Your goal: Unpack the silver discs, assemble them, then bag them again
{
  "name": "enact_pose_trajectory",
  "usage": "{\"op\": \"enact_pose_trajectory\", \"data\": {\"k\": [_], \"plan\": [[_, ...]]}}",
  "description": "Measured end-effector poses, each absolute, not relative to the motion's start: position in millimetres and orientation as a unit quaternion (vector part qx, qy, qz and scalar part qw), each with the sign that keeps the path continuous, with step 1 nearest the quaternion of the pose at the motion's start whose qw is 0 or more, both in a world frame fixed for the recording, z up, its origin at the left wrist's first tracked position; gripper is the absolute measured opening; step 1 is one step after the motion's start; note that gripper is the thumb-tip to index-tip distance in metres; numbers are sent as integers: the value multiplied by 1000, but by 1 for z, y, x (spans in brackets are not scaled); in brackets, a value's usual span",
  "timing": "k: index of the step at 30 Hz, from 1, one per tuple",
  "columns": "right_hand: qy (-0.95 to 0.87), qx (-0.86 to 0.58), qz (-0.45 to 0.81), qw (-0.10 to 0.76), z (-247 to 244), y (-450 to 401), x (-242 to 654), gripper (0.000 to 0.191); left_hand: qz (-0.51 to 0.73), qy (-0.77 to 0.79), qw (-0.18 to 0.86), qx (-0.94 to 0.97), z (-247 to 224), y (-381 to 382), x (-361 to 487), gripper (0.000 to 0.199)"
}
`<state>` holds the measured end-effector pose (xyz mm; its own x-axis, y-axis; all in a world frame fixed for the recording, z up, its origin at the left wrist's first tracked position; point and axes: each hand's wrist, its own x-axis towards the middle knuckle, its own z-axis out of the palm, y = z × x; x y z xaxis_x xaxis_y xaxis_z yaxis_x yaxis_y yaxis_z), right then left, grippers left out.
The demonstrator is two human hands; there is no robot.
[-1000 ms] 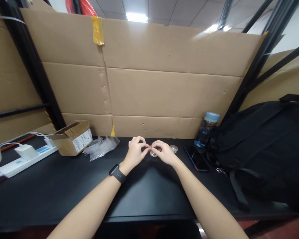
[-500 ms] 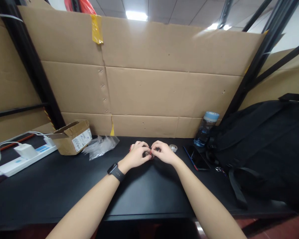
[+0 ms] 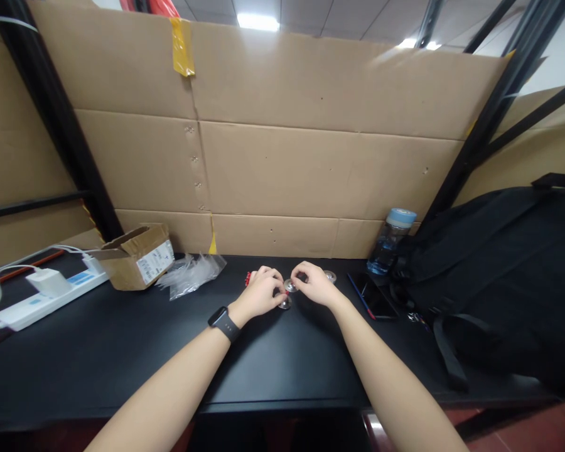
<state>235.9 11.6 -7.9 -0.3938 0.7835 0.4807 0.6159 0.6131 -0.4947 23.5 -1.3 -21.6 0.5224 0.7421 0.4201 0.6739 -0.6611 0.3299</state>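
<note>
On the smooth black table [image 3: 282,370], a small round shiny silver disc [image 3: 287,304] is at the bent left hand's thumb [image 3: 279,299]; whether that left hand [image 3: 262,292] grips it, I cannot tell; just beyond this disc, a second silvery disc [image 3: 289,286] is at the curled right hand's [image 3: 314,285] fingertips, its hold likewise unclear; farther beyond and rightward of the first disc lies a third round, pale disc [image 3: 330,276].
</note>
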Motion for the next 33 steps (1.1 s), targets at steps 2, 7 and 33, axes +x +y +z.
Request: {"op": "enact_pose_trajectory", "data": {"k": [2,7,33], "plan": [[-833,-432,103,330,-11,13,238,14,269,409,59,870,-21,-4,26,9],[-868,-408,104,262,-18,15,241,25,255,402,52,878,-7,-9,19,28],[-833,-504,46,223,-20,18,252,32,147,387,84,906,-31,-5,18,53]]}}
